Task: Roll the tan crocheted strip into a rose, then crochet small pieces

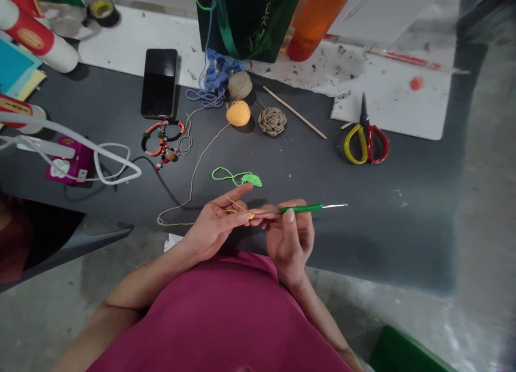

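The left hand (213,227) pinches tan yarn (193,173), the right hand (290,243) grips a green crochet hook (300,209); slack tension could drop stitches.

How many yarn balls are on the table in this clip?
2: a tan ball by the blue yarn, and an orange ball just below it. Others could be hidden behind the green bag.

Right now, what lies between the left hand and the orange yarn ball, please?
In the head view, the green crochet piece lies there.
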Available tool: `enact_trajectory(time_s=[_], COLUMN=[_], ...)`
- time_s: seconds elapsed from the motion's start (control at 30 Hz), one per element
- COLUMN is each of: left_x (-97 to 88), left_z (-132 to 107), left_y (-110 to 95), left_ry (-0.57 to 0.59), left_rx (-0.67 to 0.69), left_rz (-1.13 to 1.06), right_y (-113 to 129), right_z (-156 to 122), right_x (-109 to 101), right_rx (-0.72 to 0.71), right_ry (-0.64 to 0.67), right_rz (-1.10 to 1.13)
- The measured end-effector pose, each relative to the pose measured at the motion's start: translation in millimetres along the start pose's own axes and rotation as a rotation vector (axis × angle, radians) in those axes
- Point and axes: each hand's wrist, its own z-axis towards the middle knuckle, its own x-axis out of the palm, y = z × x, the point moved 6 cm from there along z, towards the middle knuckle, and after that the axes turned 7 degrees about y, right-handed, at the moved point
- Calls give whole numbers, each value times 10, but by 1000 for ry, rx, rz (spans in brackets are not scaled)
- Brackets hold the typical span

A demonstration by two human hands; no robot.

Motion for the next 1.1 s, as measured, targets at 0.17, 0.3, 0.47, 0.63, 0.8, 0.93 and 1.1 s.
enact_trajectory(time_s=[0.17, 0.3, 0.47, 0.63, 0.8, 0.93, 1.1], left_x=[-10, -17, -34, -32, -36, -53, -81], left_z=[-4, -8, -11, -7, 0, -1, 1], left_y=[6, -12, -32, 5, 20, 16, 3], left_ry=[-38, -50, -121, -128, -107, -108, -96], left_rx=[38, 77, 89, 5, -23, -15, -12], left_rz=[81, 133, 123, 25, 8, 27, 27], right_y=[-34, -14, 194, 181, 31, 32, 36], right_z=[15, 7, -6, -7, -36, -58, -36], right_x=[72, 41, 104, 93, 16, -33, -58], right_rx=[-82, -128, -422, -391, -190, -168, -85], right_ry=[79, 70, 173, 101, -2, -47, -54], right_rz=[-13, -140, -449, -472, -236, -233, -230])
